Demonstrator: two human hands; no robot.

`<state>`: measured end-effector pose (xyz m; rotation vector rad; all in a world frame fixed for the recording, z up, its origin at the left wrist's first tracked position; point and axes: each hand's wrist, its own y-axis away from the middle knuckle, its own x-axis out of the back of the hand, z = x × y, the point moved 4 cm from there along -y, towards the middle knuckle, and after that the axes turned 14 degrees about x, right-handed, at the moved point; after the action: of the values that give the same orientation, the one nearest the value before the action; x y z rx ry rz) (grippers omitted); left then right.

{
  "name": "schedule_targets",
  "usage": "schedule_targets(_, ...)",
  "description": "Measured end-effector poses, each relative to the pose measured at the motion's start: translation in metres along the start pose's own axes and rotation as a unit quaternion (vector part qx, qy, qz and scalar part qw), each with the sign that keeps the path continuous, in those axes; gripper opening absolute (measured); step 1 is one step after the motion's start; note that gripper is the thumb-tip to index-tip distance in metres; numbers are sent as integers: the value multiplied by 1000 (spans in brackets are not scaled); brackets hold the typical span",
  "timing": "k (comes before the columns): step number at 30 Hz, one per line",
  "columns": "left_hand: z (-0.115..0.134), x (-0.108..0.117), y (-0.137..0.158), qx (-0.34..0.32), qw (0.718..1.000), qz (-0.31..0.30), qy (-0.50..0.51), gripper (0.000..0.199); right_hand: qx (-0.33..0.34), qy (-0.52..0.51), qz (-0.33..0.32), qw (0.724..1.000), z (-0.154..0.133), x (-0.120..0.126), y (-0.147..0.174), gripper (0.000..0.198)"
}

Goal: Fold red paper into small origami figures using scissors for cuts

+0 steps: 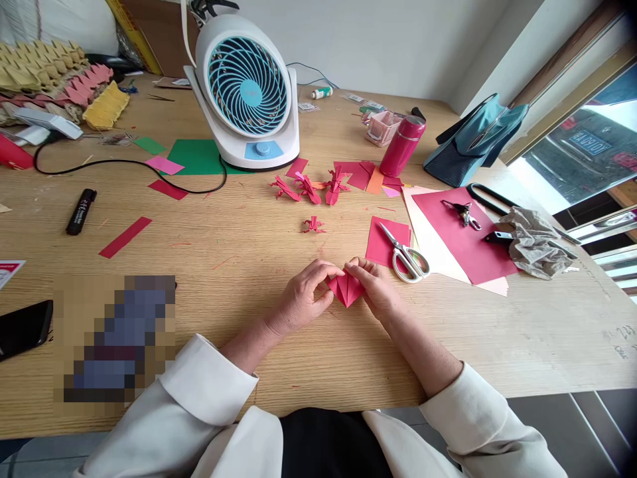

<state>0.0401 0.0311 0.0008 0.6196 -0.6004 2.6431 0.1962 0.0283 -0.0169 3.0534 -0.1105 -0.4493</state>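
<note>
A small piece of folded red origami paper (347, 292) is held just above the table between both hands, its point turned toward me and several creases fanning from it. My left hand (309, 292) pinches its left edge between thumb and forefinger. On the opposite side my right hand (375, 287) grips the upper right edge, fingers closed. Beyond the hands sits a small red folded figure (313, 225), with several larger red origami figures (311, 188) behind it. White-handled scissors (409, 259) lie on a stack of red paper squares (385, 234) just right of my hands.
A white and blue fan (249, 93) stands at the back. A red bottle (403, 146) and a teal bag (472, 143) are at back right. Large red paper (462, 226) with keys lies to the right. A black marker (81, 212), a red strip (125, 237) and a phone (24, 328) are left.
</note>
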Motion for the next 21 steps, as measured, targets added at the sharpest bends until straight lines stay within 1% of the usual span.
schedule_targets(4, 2, 4, 1, -20, 998, 34, -44, 34, 2, 23, -13, 1000, -2, -1, 0, 41)
schedule_targets(11, 9, 8, 4, -84, 985, 81, -130, 21, 2, 42, -44, 998, -2, -4, 1, 43)
schedule_targets(16, 16, 10, 5, -111, 978, 95, -152, 13, 19, 58, -49, 997, -4, -7, 1, 43)
schedule_targets(21, 20, 10, 5, -118, 977, 84, -157, 16, 35, 90, -57, 994, -3, -10, 2, 45)
